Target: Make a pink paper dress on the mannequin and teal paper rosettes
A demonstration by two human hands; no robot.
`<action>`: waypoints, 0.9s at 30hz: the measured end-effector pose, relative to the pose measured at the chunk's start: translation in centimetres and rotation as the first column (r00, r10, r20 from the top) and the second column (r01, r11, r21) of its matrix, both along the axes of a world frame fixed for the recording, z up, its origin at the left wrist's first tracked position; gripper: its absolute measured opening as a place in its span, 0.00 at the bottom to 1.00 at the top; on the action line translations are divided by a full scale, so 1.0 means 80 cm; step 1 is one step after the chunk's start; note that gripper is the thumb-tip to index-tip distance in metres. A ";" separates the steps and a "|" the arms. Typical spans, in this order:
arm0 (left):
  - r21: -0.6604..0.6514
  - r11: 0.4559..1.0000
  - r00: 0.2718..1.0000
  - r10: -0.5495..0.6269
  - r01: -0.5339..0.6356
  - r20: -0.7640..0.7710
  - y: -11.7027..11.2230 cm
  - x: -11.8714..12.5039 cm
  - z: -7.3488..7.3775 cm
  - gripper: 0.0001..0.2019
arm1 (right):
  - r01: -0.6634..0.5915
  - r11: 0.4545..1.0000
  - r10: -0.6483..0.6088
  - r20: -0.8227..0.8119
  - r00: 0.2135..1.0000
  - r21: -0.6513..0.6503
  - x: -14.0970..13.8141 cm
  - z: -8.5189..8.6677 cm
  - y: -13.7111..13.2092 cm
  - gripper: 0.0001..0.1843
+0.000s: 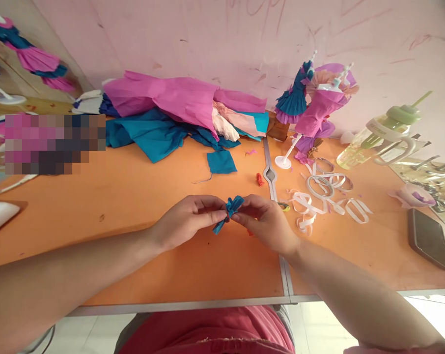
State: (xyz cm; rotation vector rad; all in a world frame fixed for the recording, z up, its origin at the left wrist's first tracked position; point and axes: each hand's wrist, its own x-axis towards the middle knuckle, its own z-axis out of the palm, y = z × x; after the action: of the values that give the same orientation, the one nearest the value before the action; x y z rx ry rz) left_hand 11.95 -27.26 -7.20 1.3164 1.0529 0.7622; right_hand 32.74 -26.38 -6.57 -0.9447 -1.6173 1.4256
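Observation:
A small bunched piece of blue crepe paper (233, 206) is pinched between my two hands, above the orange table. My left hand (191, 219) grips its left side with thumb and fingertips. From the right, my right hand (264, 221) pinches the other side. The gathered paper flares at the top, and a narrow tail points down and left. Beyond my hands lies a flat blue paper square (221, 162). A small twisted red piece (260, 179) is near the seam of the table. Yellow-handled scissors (283, 207) lie partly hidden behind my right hand.
Pink crepe paper (163, 101) and blue crepe paper (149, 132) are heaped along the wall. Dressed paper figures (323, 110) stand at back right. White tape strips (307, 206), tape rolls (320, 187), a bottle (388, 130) and a phone (430, 239) occupy the right side.

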 end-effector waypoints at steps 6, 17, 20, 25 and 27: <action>-0.054 0.993 0.994 -0.101 0.104 0.047 0.004 -0.003 -0.003 0.16 | -0.099 0.995 0.098 -0.026 0.995 -0.031 0.001 0.001 0.002 0.12; 0.246 0.969 0.997 0.041 -0.024 -0.064 0.002 0.002 0.003 0.14 | 0.032 0.999 -0.033 0.133 0.991 0.011 -0.001 -0.005 0.000 0.13; 0.278 0.961 0.980 0.051 0.004 -0.190 0.001 0.004 0.005 0.14 | 0.023 1.000 -0.021 0.152 0.988 -0.014 0.000 -0.002 0.001 0.15; 0.242 0.970 0.988 0.027 0.011 -0.155 0.002 0.002 0.005 0.13 | -0.052 0.991 0.055 0.022 0.998 -0.126 0.002 0.003 0.003 0.16; 0.228 0.974 0.992 0.010 0.020 -0.129 0.002 0.001 0.006 0.13 | -0.056 0.992 0.059 0.022 0.998 -0.113 0.003 0.005 0.004 0.16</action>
State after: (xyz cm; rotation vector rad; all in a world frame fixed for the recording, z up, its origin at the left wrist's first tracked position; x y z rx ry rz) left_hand 12.02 -27.10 -6.72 1.5823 1.0881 0.8214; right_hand 32.98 -26.10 -6.14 -0.9911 -1.6079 1.5640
